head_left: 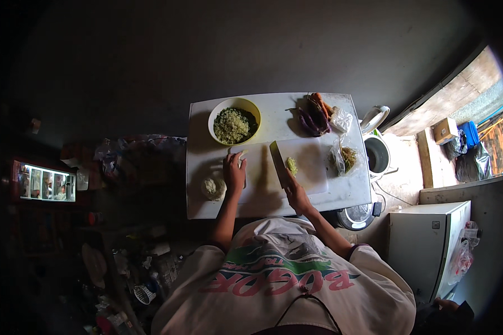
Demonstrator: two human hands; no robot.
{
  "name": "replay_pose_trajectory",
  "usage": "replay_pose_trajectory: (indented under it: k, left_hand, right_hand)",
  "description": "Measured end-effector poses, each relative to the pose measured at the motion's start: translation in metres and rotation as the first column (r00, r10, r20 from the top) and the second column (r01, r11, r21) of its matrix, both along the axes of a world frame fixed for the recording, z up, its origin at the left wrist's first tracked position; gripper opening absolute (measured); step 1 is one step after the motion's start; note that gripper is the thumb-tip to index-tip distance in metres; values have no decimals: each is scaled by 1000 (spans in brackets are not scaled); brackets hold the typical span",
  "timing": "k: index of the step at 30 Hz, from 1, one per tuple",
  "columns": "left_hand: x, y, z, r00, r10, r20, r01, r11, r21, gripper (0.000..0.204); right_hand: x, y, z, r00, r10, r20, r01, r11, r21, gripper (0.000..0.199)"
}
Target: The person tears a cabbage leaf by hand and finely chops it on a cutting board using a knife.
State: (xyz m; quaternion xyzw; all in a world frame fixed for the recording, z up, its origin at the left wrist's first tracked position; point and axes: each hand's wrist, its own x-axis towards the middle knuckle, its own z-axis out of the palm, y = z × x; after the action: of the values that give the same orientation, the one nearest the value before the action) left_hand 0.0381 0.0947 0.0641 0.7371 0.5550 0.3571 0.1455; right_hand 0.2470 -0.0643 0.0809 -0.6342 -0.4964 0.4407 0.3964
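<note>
Both hands are working apart on my white cutting board [313,162]: my left hand [235,174] is clamped on a pale stalk [241,156] near the yellow bowl of chopped greens [233,121], while my right hand [297,195] is gripping a broad-bladed knife [278,162] beside a small chopped pile [291,165] on the white counter [341,195].

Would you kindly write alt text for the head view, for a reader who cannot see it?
Seen from above, a person's right hand holds a cleaver on a white cutting board while the left hand holds a pale stalk. A yellow bowl of chopped greens and bagged vegetables sit on the white table.
</note>
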Motion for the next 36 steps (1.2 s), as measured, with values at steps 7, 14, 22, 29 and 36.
replay_pose_trajectory:
  k: [7, 14, 22, 29, 36]
  left_hand:
    - [-5, 23, -27, 995, -14, -99, 1, 991, -132, 18]
    - [24, -14, -11, 966, -239, 101, 251, 959, -133, 10]
    - [60, -54, -4, 949, -277, 152, 302, 937, -174, 19]
    - [61, -62, -10, 957, -253, 143, 274, 949, -154, 15]
    - [64, -63, -2, 963, -268, 17, 267, 949, -168, 20]
  right_hand:
    - [4, 9, -2, 996, 77, 48, -74, 995, -62, 73]
    - [24, -7, 20, 996, 76, 49, -69, 989, -129, 62]
    - [31, -31, 39, 892, 141, 430, -42, 972, -231, 62]
    - [37, -50, 42, 839, 202, 505, -138, 977, -162, 67]
    - [40, -60, 56, 783, 304, 542, -204, 950, -238, 73]
